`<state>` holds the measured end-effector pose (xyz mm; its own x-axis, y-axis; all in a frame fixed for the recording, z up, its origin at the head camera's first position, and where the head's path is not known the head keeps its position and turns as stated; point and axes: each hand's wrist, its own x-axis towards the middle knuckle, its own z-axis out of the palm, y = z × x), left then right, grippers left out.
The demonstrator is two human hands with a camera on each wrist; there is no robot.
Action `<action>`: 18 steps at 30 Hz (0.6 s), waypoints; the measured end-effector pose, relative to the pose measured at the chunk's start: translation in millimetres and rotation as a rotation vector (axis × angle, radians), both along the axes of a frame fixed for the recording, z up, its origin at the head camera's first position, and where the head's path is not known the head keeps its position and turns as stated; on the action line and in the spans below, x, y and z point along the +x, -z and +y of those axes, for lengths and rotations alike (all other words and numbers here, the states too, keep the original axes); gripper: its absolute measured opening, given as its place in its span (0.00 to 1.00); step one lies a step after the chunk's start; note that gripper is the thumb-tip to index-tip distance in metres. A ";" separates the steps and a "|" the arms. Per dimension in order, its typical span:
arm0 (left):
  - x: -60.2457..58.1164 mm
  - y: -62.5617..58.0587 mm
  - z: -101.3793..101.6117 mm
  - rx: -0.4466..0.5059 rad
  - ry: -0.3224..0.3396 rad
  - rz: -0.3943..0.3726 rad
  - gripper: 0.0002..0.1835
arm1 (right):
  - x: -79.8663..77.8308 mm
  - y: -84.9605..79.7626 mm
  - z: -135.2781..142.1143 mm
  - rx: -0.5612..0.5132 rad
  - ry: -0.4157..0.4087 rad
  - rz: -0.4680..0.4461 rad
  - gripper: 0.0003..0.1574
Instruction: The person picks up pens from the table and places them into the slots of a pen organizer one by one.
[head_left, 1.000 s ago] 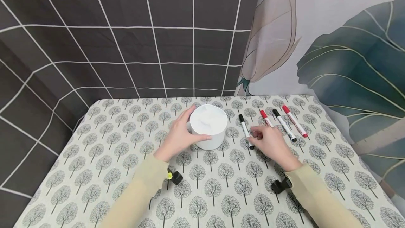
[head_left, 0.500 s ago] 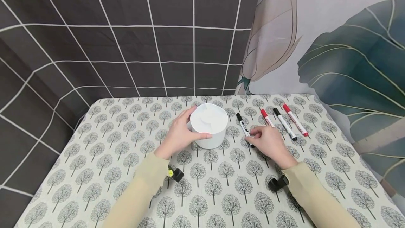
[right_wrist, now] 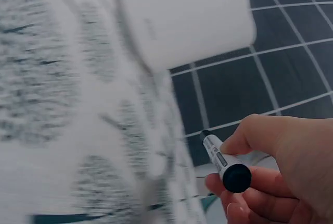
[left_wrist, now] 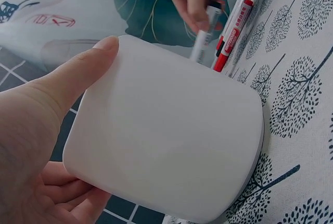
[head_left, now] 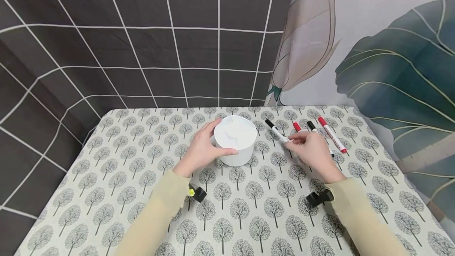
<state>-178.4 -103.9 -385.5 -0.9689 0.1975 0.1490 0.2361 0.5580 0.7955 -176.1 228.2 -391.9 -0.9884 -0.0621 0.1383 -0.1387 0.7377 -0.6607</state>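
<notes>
My left hand [head_left: 200, 148] grips a white round container [head_left: 237, 157] by its side, thumb across the front and fingers round the back. The same container [left_wrist: 171, 130] fills much of the left wrist view. Between thumb and fingers, my right hand [head_left: 313, 153] pinches a black-capped white marker [head_left: 279, 132], held tilted with its black cap pointing toward the container's far side. In the right wrist view the marker [right_wrist: 223, 161] shows its dark end toward the camera. White sheet-like inner surfaces [head_left: 232, 133] are visible in the container's top; their exact form is unclear.
Right of the held marker lie a red-capped marker [head_left: 297, 127], mostly hidden by my right hand, a black-capped marker [head_left: 311, 125], partly covered, and another red-capped marker [head_left: 332, 135]. A tree-print cloth [head_left: 227, 208] covers the table. A dark grid-patterned curtain [head_left: 142, 46] hangs behind.
The right hand has raised the black-capped marker off the cloth and shifted slightly right and away, tilting it. My left hand and the container stay in place.
</notes>
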 end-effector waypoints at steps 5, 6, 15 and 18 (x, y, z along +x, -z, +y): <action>0.2 -1.1 -0.5 -0.007 0.004 -0.007 0.62 | -3.4 -27.3 2.8 -0.014 0.015 0.119 0.14; 0.1 -1.3 -0.5 -0.010 0.004 -0.007 0.62 | -4.1 -32.9 2.8 -0.008 0.018 0.149 0.13; -0.1 -2.7 -0.2 -0.016 0.004 -0.013 0.61 | -1.8 -79.3 -6.2 -0.133 0.049 0.247 0.14; 0.5 -2.8 -0.6 -0.014 0.002 -0.015 0.61 | 2.3 -89.4 -10.9 -0.214 0.057 0.253 0.16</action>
